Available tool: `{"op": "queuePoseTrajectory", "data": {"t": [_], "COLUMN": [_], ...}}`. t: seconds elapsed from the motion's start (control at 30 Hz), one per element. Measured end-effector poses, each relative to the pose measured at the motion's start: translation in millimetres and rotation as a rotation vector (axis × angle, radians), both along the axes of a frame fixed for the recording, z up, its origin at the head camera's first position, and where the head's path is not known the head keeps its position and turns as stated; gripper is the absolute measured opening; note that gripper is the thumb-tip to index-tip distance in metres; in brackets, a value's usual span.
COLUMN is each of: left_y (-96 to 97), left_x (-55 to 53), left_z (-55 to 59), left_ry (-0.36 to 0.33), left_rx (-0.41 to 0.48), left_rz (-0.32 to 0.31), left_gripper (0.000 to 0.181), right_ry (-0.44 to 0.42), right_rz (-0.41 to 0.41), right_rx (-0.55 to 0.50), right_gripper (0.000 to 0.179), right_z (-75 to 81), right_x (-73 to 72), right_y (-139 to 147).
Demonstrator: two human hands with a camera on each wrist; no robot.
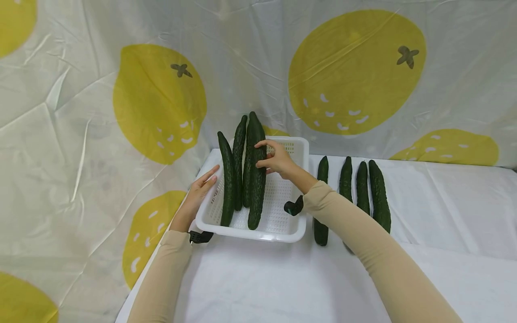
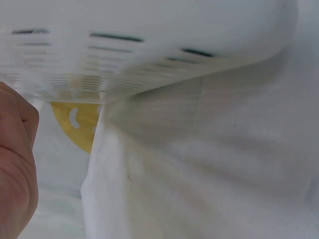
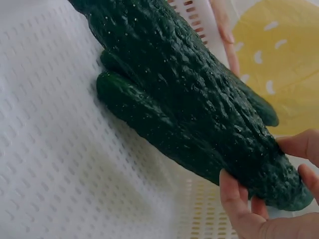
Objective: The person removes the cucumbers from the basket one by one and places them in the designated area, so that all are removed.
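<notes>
My right hand (image 1: 278, 160) pinches a long dark green cucumber (image 1: 256, 197) near its upper end. In the right wrist view, thumb and fingers lie on both sides of this bumpy cucumber (image 3: 184, 74). It slants over other cucumbers in a white perforated plastic basket (image 1: 282, 235). A slightly curved cucumber (image 1: 227, 184) leans at the basket's left, and another cucumber (image 1: 239, 157) stands beside it, their tops above the far rim. With fingers extended, my left hand (image 1: 198, 193) rests against the basket's left side. The left wrist view shows part of that hand (image 2: 15, 164) beside the basket's slotted wall.
Several more cucumbers (image 1: 378, 193) lie roughly parallel on the white-covered table (image 1: 444, 215), right of the basket; my right forearm passes over some. A lemon-printed cloth (image 1: 250, 54) hangs behind and to the left. Black wrist devices (image 1: 294, 205) sit close to the basket rim.
</notes>
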State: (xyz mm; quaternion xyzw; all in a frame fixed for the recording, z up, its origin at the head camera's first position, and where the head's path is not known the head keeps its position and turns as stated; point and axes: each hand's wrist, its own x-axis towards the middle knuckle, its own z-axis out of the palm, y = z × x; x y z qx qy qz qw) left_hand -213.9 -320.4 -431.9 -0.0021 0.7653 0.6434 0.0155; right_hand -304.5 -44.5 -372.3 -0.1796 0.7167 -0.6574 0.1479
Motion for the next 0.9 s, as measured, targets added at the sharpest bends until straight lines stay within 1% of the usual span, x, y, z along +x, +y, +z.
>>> {"op": "queuePoseTrajectory", "data": {"t": [0.27, 0.53, 0.9], "left_y": [1.5, 2.0, 1.9], "left_x": [0.1, 1.3, -0.3], "left_z": [1.1, 1.3, -0.1], "left_ry": [-0.003, -0.005, 0.006], "left_rx": [-0.014, 0.005, 0.017], "left_rz": [0.002, -0.007, 0.003], "left_gripper": [0.055, 0.055, 0.055], "right_ry": [-0.017, -0.069, -0.115], "right_rz": [0.001, -0.003, -0.007], "right_rx": [-0.030, -0.060, -0.104], "right_gripper": [0.060, 0.058, 0.060], "right_z": [14.6, 28.8, 41.2], "right_x": [3.1, 8.8, 12.4], "right_y": [9, 22, 49]}}
